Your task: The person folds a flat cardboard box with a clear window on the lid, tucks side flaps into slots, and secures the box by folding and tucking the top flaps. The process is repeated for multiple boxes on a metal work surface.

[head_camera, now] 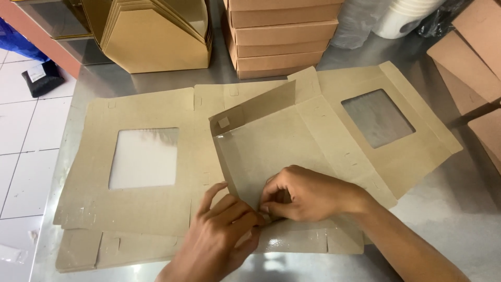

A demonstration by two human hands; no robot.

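Hands met at the near corner of a partly folded brown box blank (282, 141) on the steel table (449, 209): the left hand (219, 235) pinched the corner flap, and the right hand (305, 193) curled shut on the same fold. Flat windowed blanks (141, 156) lay beneath, with stacked closed boxes (282, 36) behind.

Both hands, left (222, 237) and right (308, 193), meet, fingers (269, 209) pinched together.

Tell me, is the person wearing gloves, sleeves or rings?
No. The left hand and right hand are bare, with no gloves. No rings or watch show, and no sleeves cover the forearms as far as the picture reaches.
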